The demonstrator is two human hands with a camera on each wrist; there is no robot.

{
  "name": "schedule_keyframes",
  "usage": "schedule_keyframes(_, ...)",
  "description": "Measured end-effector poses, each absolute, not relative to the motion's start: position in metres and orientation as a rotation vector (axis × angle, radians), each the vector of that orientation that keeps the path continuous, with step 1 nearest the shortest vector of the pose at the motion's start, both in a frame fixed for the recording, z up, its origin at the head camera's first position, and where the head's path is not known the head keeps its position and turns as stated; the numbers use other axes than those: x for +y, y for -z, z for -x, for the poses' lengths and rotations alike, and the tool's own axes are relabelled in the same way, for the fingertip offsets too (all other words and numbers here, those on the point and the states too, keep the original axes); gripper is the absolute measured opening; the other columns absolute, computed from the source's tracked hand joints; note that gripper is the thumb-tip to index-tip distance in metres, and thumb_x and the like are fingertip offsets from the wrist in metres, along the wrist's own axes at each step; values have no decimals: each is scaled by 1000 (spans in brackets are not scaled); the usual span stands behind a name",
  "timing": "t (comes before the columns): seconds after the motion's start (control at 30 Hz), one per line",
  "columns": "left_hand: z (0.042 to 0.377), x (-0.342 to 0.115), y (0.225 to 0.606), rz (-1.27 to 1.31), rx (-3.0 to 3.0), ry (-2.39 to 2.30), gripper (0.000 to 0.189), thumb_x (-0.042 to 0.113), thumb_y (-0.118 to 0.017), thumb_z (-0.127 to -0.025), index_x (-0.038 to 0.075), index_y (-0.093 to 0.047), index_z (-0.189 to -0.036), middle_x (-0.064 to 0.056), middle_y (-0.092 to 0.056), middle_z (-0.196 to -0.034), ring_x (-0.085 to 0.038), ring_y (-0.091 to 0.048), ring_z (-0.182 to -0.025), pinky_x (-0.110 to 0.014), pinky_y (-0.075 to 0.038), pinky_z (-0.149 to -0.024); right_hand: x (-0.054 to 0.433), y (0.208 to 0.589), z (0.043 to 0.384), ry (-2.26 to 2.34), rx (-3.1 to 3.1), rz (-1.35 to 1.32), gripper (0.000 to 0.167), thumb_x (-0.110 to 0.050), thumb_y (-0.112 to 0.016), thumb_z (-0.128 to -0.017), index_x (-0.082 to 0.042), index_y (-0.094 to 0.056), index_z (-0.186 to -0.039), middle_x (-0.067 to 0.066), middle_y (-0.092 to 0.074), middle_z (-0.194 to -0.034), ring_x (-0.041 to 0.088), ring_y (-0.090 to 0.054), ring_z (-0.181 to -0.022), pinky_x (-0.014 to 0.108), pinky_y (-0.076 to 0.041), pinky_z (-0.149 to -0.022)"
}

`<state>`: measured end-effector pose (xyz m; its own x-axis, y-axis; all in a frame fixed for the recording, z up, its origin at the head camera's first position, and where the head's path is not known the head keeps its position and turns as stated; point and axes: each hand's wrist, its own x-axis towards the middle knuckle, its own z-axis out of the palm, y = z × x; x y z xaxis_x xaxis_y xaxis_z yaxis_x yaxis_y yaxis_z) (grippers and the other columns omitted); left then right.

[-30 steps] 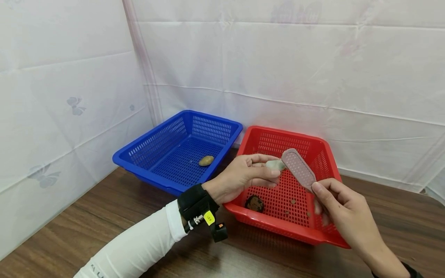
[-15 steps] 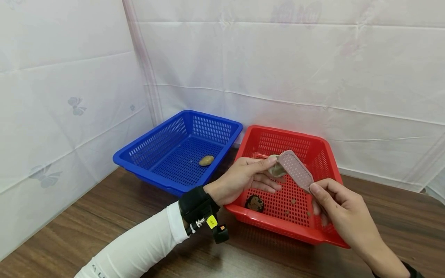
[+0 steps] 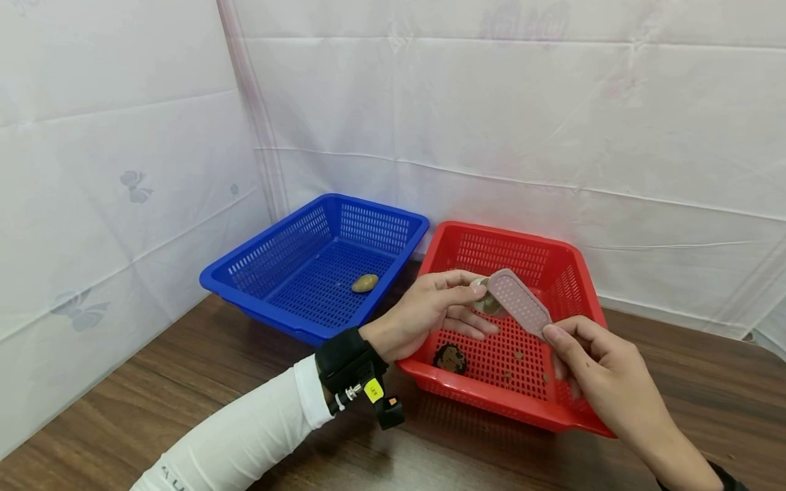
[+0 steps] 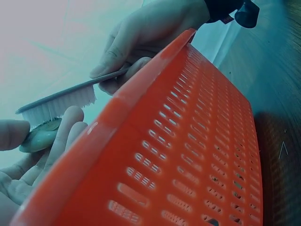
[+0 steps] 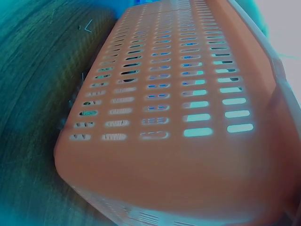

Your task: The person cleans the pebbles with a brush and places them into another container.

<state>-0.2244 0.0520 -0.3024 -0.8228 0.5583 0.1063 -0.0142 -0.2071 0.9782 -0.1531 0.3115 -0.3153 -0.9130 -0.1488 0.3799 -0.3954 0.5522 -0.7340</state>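
Over the red basket (image 3: 491, 402), my left hand (image 3: 424, 310) pinches a smooth greenish stone (image 3: 489, 305) between thumb and fingers. My right hand (image 3: 604, 368) grips the handle of a pale pink brush (image 3: 520, 300) from the right. In the left wrist view, the brush's white bristles (image 4: 61, 104) point down and meet the top of the stone (image 4: 41, 138), where a brownish patch shows. From above, the brush back hides part of the stone. The right wrist view has only the basket's slotted side (image 5: 155, 94), and neither hand shows there.
A dark round lump caked with brown dirt (image 3: 450, 359) lies in the red basket's near left corner, with several crumbs (image 3: 518, 355) on its floor. Left of it stands a blue basket (image 3: 245, 286) holding a yellowish-brown stone (image 3: 365, 283). White cloth (image 3: 491, 123) hangs behind the wooden table (image 3: 184, 368).
My left hand has turned the stone, and its thumb has shifted up onto it. The brush head has moved slightly left and down over the stone. Both baskets have stayed put.
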Motion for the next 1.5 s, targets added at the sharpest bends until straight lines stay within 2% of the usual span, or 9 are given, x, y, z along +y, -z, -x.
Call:
schedule_keyframes(0.17,225,52,303,-656,1692,-2076,26,16,-58,-110,0,-63,-130,-15,-77,-112,-23,-79,-93,-43,-64,-88,312,314,154,-1252,-2532,-356,17,-26,-66,-108,-12,-67,-99,3,-57,-69,20,-55,-52,30,-46,-44)
schedule_keyframes(0.43,226,53,303,-651,1674,-2087,21,16,-58,-110,3,-63,-126,-14,-77,-111,-24,-79,-93,-43,-64,-87,311,313,154,-1235,-2514,-328,19,-27,-67,-108,-12,-67,-96,3,-57,-68,19,-53,-53,31,-42,-43)
schedule_keyframes(0.73,226,52,303,-658,1674,-2090,20,17,-58,-109,5,-62,-124,-13,-77,-111,-25,-79,-94,-42,-64,-86,311,312,155,-1234,-2506,-278,20,-29,-68,-107,-12,-69,-97,3,-57,-68,18,-52,-53,31,-39,-41)
schedule_keyframes(1.03,226,51,304,-659,1663,-2104,17,17,-59,-108,7,-63,-121,-13,-77,-110,-23,-78,-91,-41,-64,-84,311,310,156,-1255,-2509,-225,23,-32,-67,-107,-11,-69,-99,4,-58,-68,19,-52,-51,31,-41,-42)
schedule_keyframes(1.33,226,50,304,-666,1646,-2113,29,17,-56,-110,-3,-63,-131,-18,-76,-115,-19,-78,-91,-41,-63,-89,315,311,156,-1406,-2453,-188,27,-33,-64,-109,-8,-67,-100,6,-59,-70,22,-53,-51,32,-43,-43)
schedule_keyframes(1.5,226,52,303,-601,1617,-2169,30,15,-57,-111,-5,-64,-133,-23,-74,-121,-30,-78,-102,-45,-62,-92,315,314,154,-1384,-2459,-351,14,-22,-65,-109,-11,-68,-101,5,-59,-70,21,-53,-52,32,-43,-43)
